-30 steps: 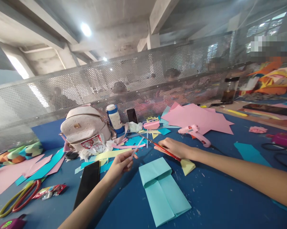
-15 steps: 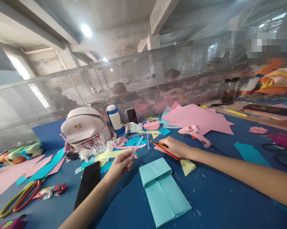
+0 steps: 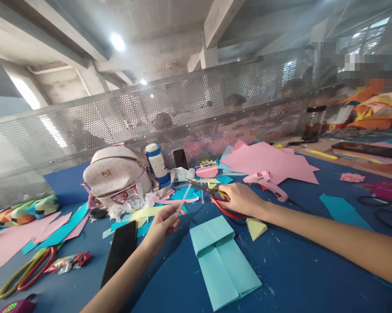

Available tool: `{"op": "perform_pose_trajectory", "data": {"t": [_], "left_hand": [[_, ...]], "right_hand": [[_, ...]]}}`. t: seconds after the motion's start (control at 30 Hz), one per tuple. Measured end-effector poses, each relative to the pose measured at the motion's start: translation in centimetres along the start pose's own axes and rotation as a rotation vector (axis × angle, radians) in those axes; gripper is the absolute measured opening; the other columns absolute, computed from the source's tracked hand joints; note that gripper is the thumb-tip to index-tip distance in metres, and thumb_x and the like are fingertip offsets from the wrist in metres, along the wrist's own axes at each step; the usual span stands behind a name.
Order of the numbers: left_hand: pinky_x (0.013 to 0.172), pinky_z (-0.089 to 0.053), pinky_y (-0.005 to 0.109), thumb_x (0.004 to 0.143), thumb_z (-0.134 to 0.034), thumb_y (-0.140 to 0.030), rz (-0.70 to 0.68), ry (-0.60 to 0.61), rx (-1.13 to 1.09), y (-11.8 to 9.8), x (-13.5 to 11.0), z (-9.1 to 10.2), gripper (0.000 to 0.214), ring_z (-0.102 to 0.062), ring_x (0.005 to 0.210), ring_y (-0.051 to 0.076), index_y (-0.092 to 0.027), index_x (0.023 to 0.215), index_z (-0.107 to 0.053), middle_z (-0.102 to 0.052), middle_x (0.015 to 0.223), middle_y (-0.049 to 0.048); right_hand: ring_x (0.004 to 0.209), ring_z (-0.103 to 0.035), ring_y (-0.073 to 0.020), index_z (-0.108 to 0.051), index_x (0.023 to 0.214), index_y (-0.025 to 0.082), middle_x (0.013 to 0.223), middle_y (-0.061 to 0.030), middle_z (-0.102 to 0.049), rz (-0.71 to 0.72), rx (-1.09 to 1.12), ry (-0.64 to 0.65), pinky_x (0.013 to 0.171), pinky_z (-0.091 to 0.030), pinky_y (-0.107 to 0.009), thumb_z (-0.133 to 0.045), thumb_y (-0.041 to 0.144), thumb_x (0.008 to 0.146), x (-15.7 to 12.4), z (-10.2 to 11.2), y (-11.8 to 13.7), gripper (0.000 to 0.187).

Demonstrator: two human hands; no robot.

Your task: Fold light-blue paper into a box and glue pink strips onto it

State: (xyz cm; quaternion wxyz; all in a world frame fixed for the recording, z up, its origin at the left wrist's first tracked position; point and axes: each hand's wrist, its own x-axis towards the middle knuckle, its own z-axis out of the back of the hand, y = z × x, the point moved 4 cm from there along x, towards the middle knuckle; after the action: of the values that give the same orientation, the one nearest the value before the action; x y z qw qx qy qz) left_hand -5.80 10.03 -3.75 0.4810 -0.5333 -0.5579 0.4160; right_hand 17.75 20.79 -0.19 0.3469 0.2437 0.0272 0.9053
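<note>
My left hand (image 3: 165, 224) pinches a thin translucent glue stick (image 3: 184, 196) that points up and away. Scissors (image 3: 205, 188) with red and yellow handles are in my right hand (image 3: 240, 199), their blades reaching left to the upper end of the stick; I cannot tell whether they touch it. On the table between my forearms lies a folded light-blue paper piece (image 3: 224, 261), with a small yellow paper scrap (image 3: 256, 228) by its upper right. Just beyond my right hand rests a pink glue gun (image 3: 267, 184).
A pale backpack (image 3: 117, 169), a white-and-blue bottle (image 3: 157, 163) and a propped phone (image 3: 181, 159) stand along the perforated metal screen (image 3: 124, 115). A black phone (image 3: 121, 250) lies by my left forearm. Pink sheets (image 3: 267, 161) and paper scraps spread across the back.
My right hand has turned the scissors, so the blades show broader and the red handle loop swings lower. The glue stick has tilted slightly left, while the left hand stays nearly in place.
</note>
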Motion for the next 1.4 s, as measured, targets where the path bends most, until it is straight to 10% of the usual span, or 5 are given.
{"op": "perform_pose_trajectory", "data": {"t": [0.53,0.97,1.1,1.23,1.4], "left_hand": [[0.045,-0.02,0.017,0.077,-0.079,-0.032,-0.048,-0.056,-0.031,-0.2,0.1,0.4,0.04,-0.033,0.054,0.003,-0.019,0.114,-0.072,-0.058,0.091,0.0025],[0.048,-0.025,0.017,0.078,-0.078,-0.033,-0.094,-0.072,0.039,-0.7,0.1,0.4,0.039,-0.042,0.057,0.005,-0.019,0.113,-0.071,-0.058,0.092,0.0029],[0.052,-0.033,0.019,0.083,-0.073,-0.037,-0.179,-0.11,0.096,-1.2,-0.5,-0.7,0.041,-0.046,0.058,0.006,-0.022,0.12,-0.066,-0.057,0.082,-0.0007],[0.058,-0.042,0.023,0.089,-0.067,-0.041,-0.231,-0.036,0.177,-1.4,-1.9,-3.5,0.04,-0.054,0.058,0.01,-0.02,0.123,-0.061,-0.067,0.082,0.0023],[0.054,-0.044,0.025,0.093,-0.062,-0.039,-0.207,0.05,0.261,-0.9,-3.4,-5.9,0.023,-0.059,0.055,0.012,-0.018,0.104,-0.062,-0.072,0.085,0.0058]], "right_hand": [[0.059,-0.065,-0.021,-0.067,0.082,0.019,0.065,-0.0045,-0.069,-0.029,-0.126,-0.011,0.049,-0.032,-0.027,-0.053,0.05,0.095,0.3,-0.1,-0.8,0.036],[0.082,-0.066,-0.0186,-0.067,0.09,0.013,0.092,-0.0066,-0.069,0.024,-0.121,0.147,0.075,-0.054,-0.036,-0.067,0.032,0.09,2.8,-2.3,-0.5,0.02],[0.107,-0.063,-0.0292,-0.07,0.106,0.015,0.113,-0.0152,-0.068,0.116,0.052,0.086,0.086,-0.051,-0.038,-0.062,0.031,0.093,3.2,-0.9,2.4,0.022],[0.113,-0.062,-0.0182,-0.058,0.133,0.027,0.128,-0.0064,-0.065,0.277,0.31,0.138,0.091,-0.051,-0.029,-0.045,0.039,0.102,1.9,0.2,6.6,0.035],[0.112,-0.062,-0.0197,-0.071,0.114,0.022,0.128,-0.0075,-0.065,0.282,0.958,0.253,0.1,-0.048,-0.036,-0.051,0.042,0.099,-0.7,1.0,9.2,0.031]]}}
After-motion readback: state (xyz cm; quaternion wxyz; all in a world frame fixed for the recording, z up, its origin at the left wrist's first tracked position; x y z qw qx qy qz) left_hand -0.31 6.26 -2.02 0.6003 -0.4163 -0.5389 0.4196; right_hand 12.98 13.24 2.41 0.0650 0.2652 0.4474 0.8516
